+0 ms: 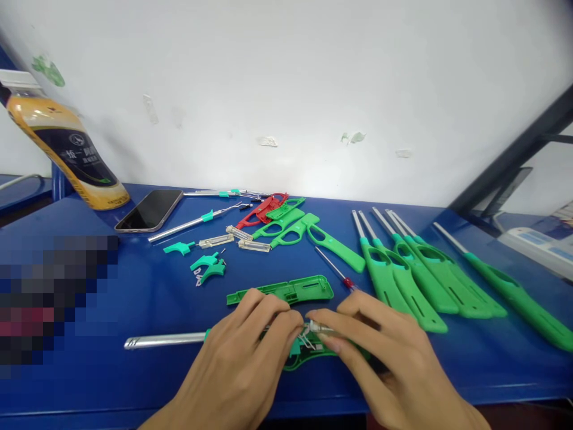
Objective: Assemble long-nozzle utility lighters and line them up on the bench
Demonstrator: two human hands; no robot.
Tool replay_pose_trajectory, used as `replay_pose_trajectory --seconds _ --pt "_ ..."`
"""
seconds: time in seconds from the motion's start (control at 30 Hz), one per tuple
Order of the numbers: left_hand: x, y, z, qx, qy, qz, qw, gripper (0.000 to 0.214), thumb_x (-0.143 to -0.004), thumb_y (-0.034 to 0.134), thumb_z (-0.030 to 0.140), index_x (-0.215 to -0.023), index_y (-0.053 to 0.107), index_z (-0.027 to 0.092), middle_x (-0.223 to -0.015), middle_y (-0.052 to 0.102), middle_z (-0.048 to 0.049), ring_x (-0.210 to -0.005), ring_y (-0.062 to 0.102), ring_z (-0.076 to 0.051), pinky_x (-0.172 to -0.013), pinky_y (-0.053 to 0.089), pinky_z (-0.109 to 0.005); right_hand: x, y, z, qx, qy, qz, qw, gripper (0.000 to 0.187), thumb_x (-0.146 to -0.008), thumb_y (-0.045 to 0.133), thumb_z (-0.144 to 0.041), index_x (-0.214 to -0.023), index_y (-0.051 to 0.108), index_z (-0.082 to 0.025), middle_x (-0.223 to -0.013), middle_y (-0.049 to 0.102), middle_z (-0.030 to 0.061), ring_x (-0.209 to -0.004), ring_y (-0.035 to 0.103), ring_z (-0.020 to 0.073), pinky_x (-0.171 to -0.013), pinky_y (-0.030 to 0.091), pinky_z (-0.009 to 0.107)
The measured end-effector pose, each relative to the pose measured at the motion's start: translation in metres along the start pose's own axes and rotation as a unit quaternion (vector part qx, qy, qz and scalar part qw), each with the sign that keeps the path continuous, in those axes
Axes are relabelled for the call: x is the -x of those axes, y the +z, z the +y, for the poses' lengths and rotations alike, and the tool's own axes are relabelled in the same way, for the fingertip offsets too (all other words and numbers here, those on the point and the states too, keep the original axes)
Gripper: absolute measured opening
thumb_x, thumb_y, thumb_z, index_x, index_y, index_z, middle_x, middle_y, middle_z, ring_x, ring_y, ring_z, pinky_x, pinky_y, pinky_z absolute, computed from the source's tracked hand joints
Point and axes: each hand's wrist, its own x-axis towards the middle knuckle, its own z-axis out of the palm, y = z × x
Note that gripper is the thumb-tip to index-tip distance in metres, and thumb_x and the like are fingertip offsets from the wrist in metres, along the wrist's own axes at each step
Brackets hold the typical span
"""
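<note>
A green gas lighter shell half [308, 361] lies near the table's front edge, with a silver metal tube [165, 340] running out to its left. My left hand [242, 346] is closed over the shell where the tube enters, beside a teal trigger [295, 346]. Thumb and forefinger of my right hand [380, 340] pinch a small clear fuel tank [317, 326] at the shell; most of it is hidden by the fingers. Thin white wires [306, 340] show between the hands. Just beyond them lies another open green shell half [308, 289].
Several assembled green lighters [416, 275] lie on the right, near a red-handled screwdriver [333, 267]. Loose teal triggers [208, 264], clear tanks [216, 240], a red shell [268, 209] and metal tubes [183, 227] lie farther back. A phone [150, 210] and drink bottle [67, 143] are at left.
</note>
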Motion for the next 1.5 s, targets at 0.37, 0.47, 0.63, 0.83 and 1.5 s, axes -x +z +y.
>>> replay_pose_trajectory --seconds 0.37,0.47,0.63,0.83,1.5 --pt "0.008 -0.002 0.0 0.0 0.007 -0.009 1.0 0.029 -0.114 0.048 0.004 -0.115 0.076 0.011 -0.101 0.078 -0.0065 -0.088 0.067 -0.023 -0.081 0.057 -0.04 0.003 0.002 0.001 0.017 -0.01 -0.001 1.0 0.027 -0.116 0.056 -0.022 -0.139 0.066 -0.03 -0.103 0.067 0.0001 -0.084 0.07 0.0131 -0.074 0.053 0.029" --pt "0.008 -0.002 -0.001 0.005 0.008 -0.009 1.0 0.029 -0.114 0.047 0.005 -0.117 0.076 0.01 -0.101 0.078 -0.0071 -0.087 0.067 -0.022 -0.08 0.057 -0.039 0.003 0.002 0.002 0.021 -0.012 -0.004 1.0 0.027 -0.116 0.055 -0.023 -0.139 0.066 -0.03 -0.103 0.067 0.0 -0.082 0.07 0.0128 -0.072 0.053 0.029" --pt "0.002 0.0 0.0 0.011 0.0 0.007 1.0 0.026 -0.113 0.049 0.003 -0.114 0.073 0.012 -0.1 0.076 -0.0062 -0.088 0.065 -0.022 -0.08 0.057 -0.037 0.0 0.002 0.0 0.012 0.005 0.006 1.0 0.028 -0.116 0.056 -0.024 -0.14 0.067 -0.034 -0.103 0.07 -0.0019 -0.088 0.073 0.0124 -0.077 0.055 0.027" --pt "-0.003 -0.002 0.006 0.018 -0.012 0.02 1.0 0.02 -0.117 0.051 0.012 -0.111 0.07 0.015 -0.104 0.079 -0.003 -0.092 0.068 -0.022 -0.084 0.058 -0.039 -0.004 0.002 0.0 -0.001 0.017 0.048 0.999 0.022 -0.115 0.06 -0.025 -0.135 0.066 -0.034 -0.111 0.077 -0.005 -0.099 0.076 0.0109 -0.092 0.055 0.023" --pt "0.0 0.001 0.001 -0.004 0.0 0.002 1.0 0.022 -0.114 0.052 0.005 -0.111 0.073 0.013 -0.103 0.078 -0.0036 -0.091 0.065 -0.022 -0.084 0.058 -0.04 -0.006 -0.002 -0.003 -0.026 0.021 0.048 0.998 0.017 -0.113 0.06 -0.02 -0.122 0.069 -0.031 -0.104 0.077 -0.0034 -0.09 0.078 0.0117 -0.084 0.058 0.023"
